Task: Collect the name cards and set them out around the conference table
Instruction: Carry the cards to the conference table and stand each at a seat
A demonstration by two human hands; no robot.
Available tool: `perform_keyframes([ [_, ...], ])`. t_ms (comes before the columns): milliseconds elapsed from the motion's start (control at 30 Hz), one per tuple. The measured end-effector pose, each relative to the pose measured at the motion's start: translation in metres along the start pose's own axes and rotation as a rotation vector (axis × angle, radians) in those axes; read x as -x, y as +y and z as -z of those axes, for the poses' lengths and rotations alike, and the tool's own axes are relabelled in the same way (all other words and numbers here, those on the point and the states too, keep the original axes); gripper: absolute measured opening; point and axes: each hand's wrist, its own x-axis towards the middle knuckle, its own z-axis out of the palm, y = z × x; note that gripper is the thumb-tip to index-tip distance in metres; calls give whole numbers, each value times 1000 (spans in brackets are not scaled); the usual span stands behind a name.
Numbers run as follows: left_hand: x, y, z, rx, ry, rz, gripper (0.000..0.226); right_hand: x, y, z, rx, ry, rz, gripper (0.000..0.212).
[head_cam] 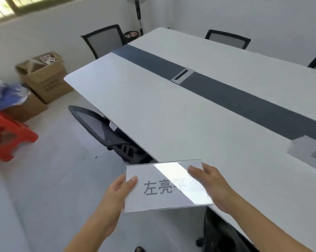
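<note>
Holding a name card at the desk's near edge.

I am holding the name card (168, 186) in both hands, my left hand (117, 193) pinching its left end and my right hand (213, 186) gripping the right end, at the near edge of the desk (171, 106). I am aiming to stand it squarely before the tucked-in chair (102, 128), print facing the seat. It is reading 左亮, then probably 平 under glare. Another card (309, 153) is standing at the right, its writing cut off.
</note>
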Motion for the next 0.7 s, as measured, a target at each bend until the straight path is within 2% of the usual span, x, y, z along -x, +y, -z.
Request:
perform_keyframes([
  [167,3,-1,116,2,130,-22,28,-27,-11,-122,-4,-103,12,36],
  [300,-4,12,178,30,205,-74,29,-52,-34,-182,60,-201,15,31],
  [400,-27,23,211,42,206,-81,31,-81,-54,-205,131,-232,22,29],
  [533,-75,46,240,38,176,-100,30,-133,-80,-219,211,-268,37,16],
  [633,-120,71,260,-22,160,-129,28,-188,-97,-224,333,-267,50,26],
  [700,-152,94,272,-78,148,-150,27,-230,-111,-227,426,-262,81,24],
])
